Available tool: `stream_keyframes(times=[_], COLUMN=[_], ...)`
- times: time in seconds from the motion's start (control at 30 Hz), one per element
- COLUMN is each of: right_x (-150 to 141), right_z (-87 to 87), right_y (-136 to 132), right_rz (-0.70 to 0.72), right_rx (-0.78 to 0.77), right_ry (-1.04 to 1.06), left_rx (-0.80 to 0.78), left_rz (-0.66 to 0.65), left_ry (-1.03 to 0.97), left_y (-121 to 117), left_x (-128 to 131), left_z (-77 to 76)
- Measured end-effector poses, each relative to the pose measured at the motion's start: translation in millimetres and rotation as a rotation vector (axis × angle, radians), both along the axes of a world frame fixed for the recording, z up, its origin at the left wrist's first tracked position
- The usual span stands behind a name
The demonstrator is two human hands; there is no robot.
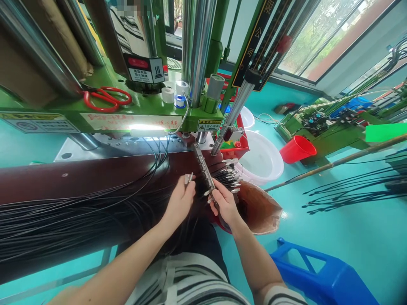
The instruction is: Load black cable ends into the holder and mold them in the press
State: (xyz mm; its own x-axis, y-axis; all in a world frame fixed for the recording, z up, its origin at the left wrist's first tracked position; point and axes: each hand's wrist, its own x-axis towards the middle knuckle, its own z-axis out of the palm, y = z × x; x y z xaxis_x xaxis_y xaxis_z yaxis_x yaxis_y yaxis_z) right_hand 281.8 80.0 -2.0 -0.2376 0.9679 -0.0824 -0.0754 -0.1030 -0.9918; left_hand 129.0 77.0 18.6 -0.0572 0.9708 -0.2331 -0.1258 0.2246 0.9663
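My left hand (180, 203) is closed in a pinch on a small silver cable end (188, 178), held up above the dark red bench (95, 180). My right hand (224, 202) grips the lower end of a long metal strip fixture (203, 167) that slants up toward the green moulding machine (143, 114). A bundle of black cables (73, 216) lies across the bench from the left. More cables with silver tips (231, 176) fan out just right of the fixture.
Red scissors (106, 98) and tape rolls (174, 93) lie on the machine's ledge. On the teal floor stand white basins (263, 159), a red cup (297, 149), a brown bag (260, 207) and a blue stool (318, 275). Another green machine (327, 127) stands at the right.
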Motion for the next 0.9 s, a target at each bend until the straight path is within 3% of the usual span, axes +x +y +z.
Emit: stream_keyframes(times=[0.1, 0.3, 0.6, 0.8, 0.9], right_x=[1.2, 1.7, 5.6, 0.1, 0.7], right_z=[1.2, 1.3, 4.2, 2.8, 1.6], right_y=[0.5, 1.6, 2.0, 1.1, 1.1], right_rz=[-0.020, 0.025, 0.087, 0.094, 0.043], right_rx=[-0.020, -0.028, 0.019, 0.044, -0.007], right_ry=[0.036, 0.037, -0.016, -0.092, -0.029], left_rx=[0.046, 0.133, 0.037, 0.143, 0.177], left_rz=[0.049, -0.160, -0.233, -0.212, -0.096], left_ry=[0.056, 0.315, 0.256, 0.340, 0.333], left_y=[2.6, 6.8, 12.3, 11.7, 11.4], left_x=[-5.6, -6.2, -7.9, -8.9, -14.0], left_z=[2.6, 9.7, 14.2, 14.7, 16.2])
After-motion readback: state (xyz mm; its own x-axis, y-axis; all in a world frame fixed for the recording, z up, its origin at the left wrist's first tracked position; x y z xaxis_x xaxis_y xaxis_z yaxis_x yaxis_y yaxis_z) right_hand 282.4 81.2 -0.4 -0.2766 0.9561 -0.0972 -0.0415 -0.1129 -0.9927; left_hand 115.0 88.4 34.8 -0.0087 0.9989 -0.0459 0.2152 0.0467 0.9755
